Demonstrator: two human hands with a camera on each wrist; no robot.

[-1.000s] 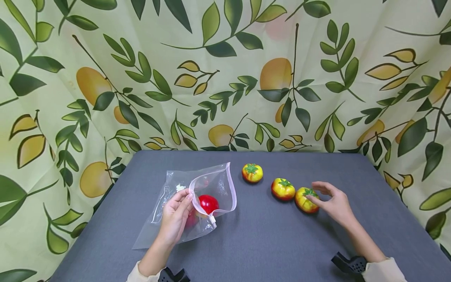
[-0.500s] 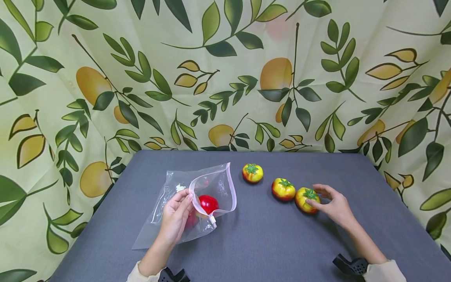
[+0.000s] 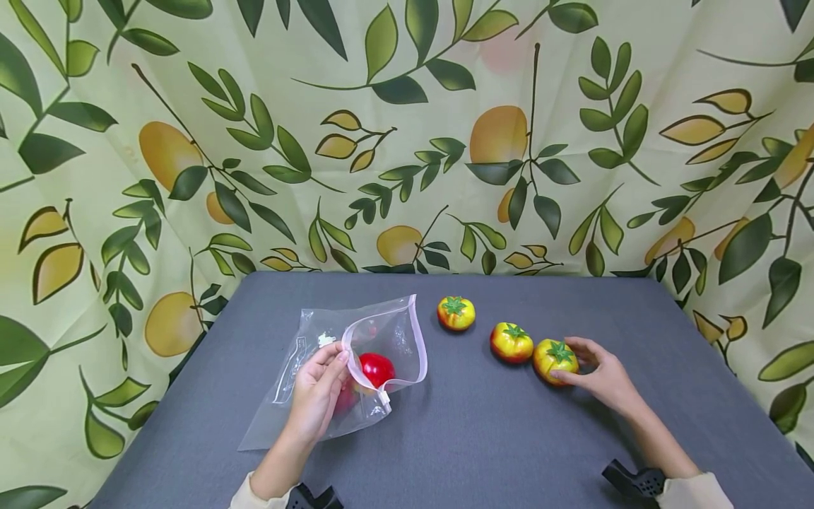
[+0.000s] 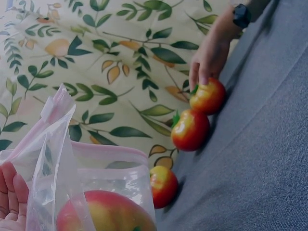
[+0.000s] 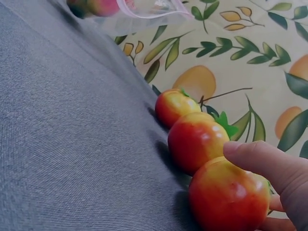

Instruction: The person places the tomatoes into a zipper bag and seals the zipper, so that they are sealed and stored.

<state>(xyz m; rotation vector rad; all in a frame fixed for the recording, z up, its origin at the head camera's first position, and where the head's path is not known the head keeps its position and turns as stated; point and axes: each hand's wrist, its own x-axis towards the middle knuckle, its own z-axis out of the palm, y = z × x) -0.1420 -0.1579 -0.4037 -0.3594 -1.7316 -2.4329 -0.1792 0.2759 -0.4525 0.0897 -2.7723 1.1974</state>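
My left hand [image 3: 318, 387] pinches the pink-edged rim of a clear zip bag [image 3: 292, 367], thumb in front, and its mouth gapes to the right. Inside lies a shiny red fruit [image 3: 376, 369]; a red and yellow round one [image 4: 108, 211] shows through the plastic in the left wrist view. On the right, my right hand [image 3: 604, 373] spans a yellow-red tomato [image 3: 555, 360] with a green star-shaped top. Its thumb [image 5: 255, 156] lies across the near side and the fingers curl behind. This tomato sits on the table, close against a second tomato [image 3: 511, 343].
A third yellow-red tomato [image 3: 455, 313] stands farther back, just right of the bag's mouth. The grey cloth-covered table [image 3: 458, 438] ends at a curtain [image 3: 407, 141] printed with leaves and fruit. The bag's white zip slider [image 3: 384, 400] hangs at its lower front.
My right hand has lowered and closed in around the rightmost tomato, its thumb sliding down the front side. The left hand and the bag have stayed in place.
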